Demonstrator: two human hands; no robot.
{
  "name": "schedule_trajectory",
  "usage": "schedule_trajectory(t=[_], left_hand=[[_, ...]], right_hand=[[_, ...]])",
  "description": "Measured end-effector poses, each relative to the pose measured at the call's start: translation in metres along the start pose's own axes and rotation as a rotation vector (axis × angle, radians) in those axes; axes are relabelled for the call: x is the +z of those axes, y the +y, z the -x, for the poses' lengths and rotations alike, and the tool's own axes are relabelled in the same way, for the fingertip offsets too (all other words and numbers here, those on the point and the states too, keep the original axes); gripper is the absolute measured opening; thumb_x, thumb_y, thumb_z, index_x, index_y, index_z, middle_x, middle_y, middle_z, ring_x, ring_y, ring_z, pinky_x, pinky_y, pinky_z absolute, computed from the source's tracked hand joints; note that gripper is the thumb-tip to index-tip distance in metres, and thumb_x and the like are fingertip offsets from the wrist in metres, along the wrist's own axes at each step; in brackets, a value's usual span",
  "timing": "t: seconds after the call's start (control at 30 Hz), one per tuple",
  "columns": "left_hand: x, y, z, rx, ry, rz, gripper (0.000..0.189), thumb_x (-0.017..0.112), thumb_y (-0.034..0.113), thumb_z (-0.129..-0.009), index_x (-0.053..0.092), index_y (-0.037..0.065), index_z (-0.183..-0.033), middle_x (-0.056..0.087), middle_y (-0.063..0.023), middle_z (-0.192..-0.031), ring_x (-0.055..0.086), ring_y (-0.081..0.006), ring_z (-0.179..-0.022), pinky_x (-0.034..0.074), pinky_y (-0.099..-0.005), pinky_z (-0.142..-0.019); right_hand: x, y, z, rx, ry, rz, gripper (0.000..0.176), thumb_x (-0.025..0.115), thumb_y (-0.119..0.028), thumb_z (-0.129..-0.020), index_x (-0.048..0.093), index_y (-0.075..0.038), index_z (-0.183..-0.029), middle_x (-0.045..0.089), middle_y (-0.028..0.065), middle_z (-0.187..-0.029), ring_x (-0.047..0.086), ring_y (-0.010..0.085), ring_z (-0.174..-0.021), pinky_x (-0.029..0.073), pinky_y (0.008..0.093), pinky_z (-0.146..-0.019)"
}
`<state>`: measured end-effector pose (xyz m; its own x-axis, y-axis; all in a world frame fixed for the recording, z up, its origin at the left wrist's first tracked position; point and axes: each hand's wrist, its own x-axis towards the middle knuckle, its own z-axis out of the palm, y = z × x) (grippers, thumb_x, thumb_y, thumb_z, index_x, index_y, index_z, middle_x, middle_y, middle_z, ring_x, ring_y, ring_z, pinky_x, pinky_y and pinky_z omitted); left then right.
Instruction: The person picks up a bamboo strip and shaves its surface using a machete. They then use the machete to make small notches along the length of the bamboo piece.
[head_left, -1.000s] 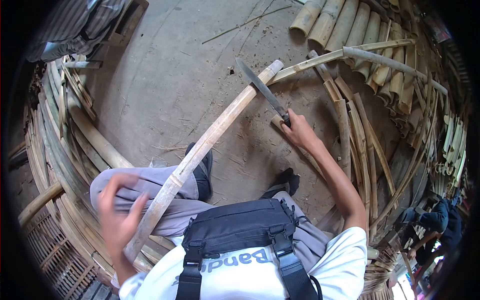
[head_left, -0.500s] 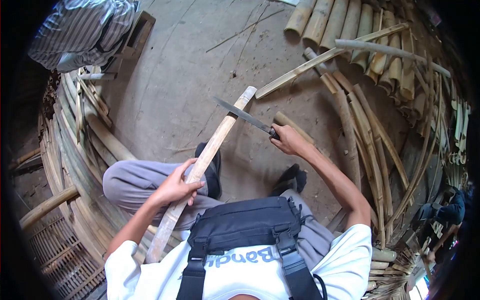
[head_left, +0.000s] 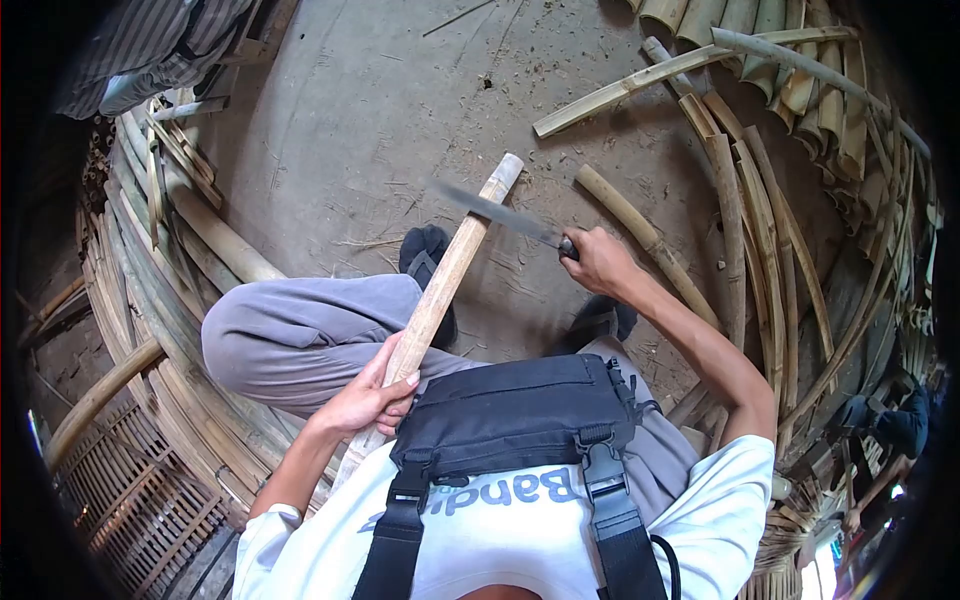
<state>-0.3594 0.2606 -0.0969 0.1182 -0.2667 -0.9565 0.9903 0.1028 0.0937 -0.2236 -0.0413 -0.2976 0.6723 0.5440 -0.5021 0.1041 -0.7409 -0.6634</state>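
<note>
My left hand (head_left: 372,397) is wrapped round the lower part of a pale bamboo strip (head_left: 446,285), which slants up and away from my lap. A long knife (head_left: 515,222), slightly blurred, is gripped by its dark handle in my right hand (head_left: 603,262). Its blade lies across the strip a little below the whitish far end. Whether the edge bites into the bamboo cannot be made out. The strip's near end disappears beside the black chest bag (head_left: 515,405).
Split bamboo lengths (head_left: 760,240) lie on the right, with thick half-round pieces (head_left: 790,60) behind. A bamboo pole (head_left: 645,240) rests by my right hand. Long bundled strips (head_left: 160,330) curve along the left above a slatted bamboo panel (head_left: 140,500). A person in striped cloth (head_left: 150,45) is at upper left.
The view has shifted, so the floor items sit differently. The knife remains across the strip near its far end, now blurred by motion. Both hands keep their holds.
</note>
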Motion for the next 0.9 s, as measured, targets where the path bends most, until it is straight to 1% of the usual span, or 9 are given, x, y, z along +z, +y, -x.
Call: schedule_trajectory(t=[0.3,0.37,0.43,0.53,0.6,0.7,0.8,0.83,0.9], left_hand=[[-0.005,0.006,0.0,-0.041,-0.032,0.045,0.063,0.051,0.011,-0.099,0.015,0.033,-0.146,0.033,0.0036,-0.063,0.028,-0.0051,-0.048,0.028,-0.0212,-0.042],[-0.005,0.007,-0.002,-0.039,-0.03,0.04,0.064,0.052,0.01,-0.099,0.015,0.033,-0.146,0.033,0.0036,-0.063,0.029,-0.0051,-0.048,0.028,-0.0212,-0.042],[-0.005,0.007,0.0,-0.042,-0.036,0.041,0.066,0.053,0.009,-0.099,0.015,0.033,-0.147,0.034,0.0037,-0.063,0.029,-0.0051,-0.047,0.028,-0.0212,-0.042],[-0.008,0.003,-0.004,-0.017,-0.038,0.031,0.067,0.053,0.008,-0.098,0.014,0.033,-0.147,0.033,0.004,-0.063,0.029,-0.005,-0.047,0.028,-0.0214,-0.041],[-0.008,0.003,-0.004,-0.011,-0.036,0.001,0.067,0.053,0.008,-0.098,0.014,0.033,-0.147,0.033,0.004,-0.063,0.029,-0.005,-0.047,0.028,-0.0215,-0.041],[-0.004,0.005,-0.004,-0.022,-0.021,-0.01,0.068,0.053,0.008,-0.098,0.014,0.033,-0.147,0.033,0.004,-0.063,0.029,-0.005,-0.047,0.028,-0.0218,-0.04],[-0.003,0.007,-0.002,-0.036,-0.013,-0.016,0.069,0.054,0.007,-0.097,0.014,0.033,-0.147,0.034,0.0038,-0.063,0.029,-0.005,-0.047,0.029,-0.0221,-0.04],[-0.003,0.007,-0.002,-0.031,-0.016,-0.028,0.069,0.054,0.007,-0.097,0.013,0.033,-0.147,0.034,0.0037,-0.063,0.03,-0.005,-0.047,0.029,-0.0221,-0.04],[-0.002,0.004,-0.003,-0.015,-0.008,-0.041,0.07,0.054,0.007,-0.097,0.013,0.033,-0.147,0.035,0.0036,-0.063,0.03,-0.005,-0.047,0.03,-0.0221,-0.04]], right_hand=[[0.003,-0.015,-0.009,0.138,-0.037,-0.157,0.022,0.061,-0.014,-0.081,0.063,0.003,-0.094,0.064,0.0302,-0.081,0.065,0.0449,-0.082,0.053,0.0502,-0.076],[0.015,-0.015,-0.01,0.0,-0.045,0.019,0.021,0.061,-0.014,-0.081,0.063,0.003,-0.094,0.065,0.0296,-0.081,0.066,0.0439,-0.082,0.053,0.0502,-0.076],[0.015,0.007,-0.027,0.097,0.031,-0.076,0.019,0.06,-0.013,-0.081,0.065,0.002,-0.09,0.065,0.0294,-0.083,0.067,0.0421,-0.082,0.054,0.0498,-0.075],[-0.003,0.002,-0.029,0.085,0.057,0.117,0.018,0.06,-0.013,-0.081,0.066,0.003,-0.089,0.065,0.0296,-0.081,0.067,0.0413,-0.079,0.055,0.0475,-0.074],[0.0,-0.015,-0.023,0.147,-0.02,-0.071,0.018,0.06,-0.012,-0.081,0.065,0.002,-0.09,0.066,0.0282,-0.081,0.067,0.0411,-0.079,0.055,0.0476,-0.074],[0.006,-0.043,-0.003,-0.05,-0.038,0.086,0.02,0.06,-0.012,-0.078,0.064,0.002,-0.093,0.066,0.0277,-0.08,0.067,0.0416,-0.079,0.055,0.0498,-0.074],[0.033,0.015,-0.032,0.06,0.061,0.03,0.02,0.061,-0.014,-0.078,0.065,0.001,-0.089,0.066,0.027,-0.081,0.067,0.042,-0.079,0.056,0.0478,-0.072],[0.02,0.027,-0.047,0.276,0.115,0.029,0.02,0.061,-0.014,-0.079,0.065,0.003,-0.088,0.066,0.0271,-0.081,0.067,0.0419,-0.079,0.056,0.0469,-0.071],[-0.004,0.043,-0.057,0.144,0.098,0.104,0.02,0.06,-0.014,-0.08,0.065,0.003,-0.088,0.066,0.027,-0.081,0.068,0.0406,-0.078,0.057,0.0465,-0.07]])
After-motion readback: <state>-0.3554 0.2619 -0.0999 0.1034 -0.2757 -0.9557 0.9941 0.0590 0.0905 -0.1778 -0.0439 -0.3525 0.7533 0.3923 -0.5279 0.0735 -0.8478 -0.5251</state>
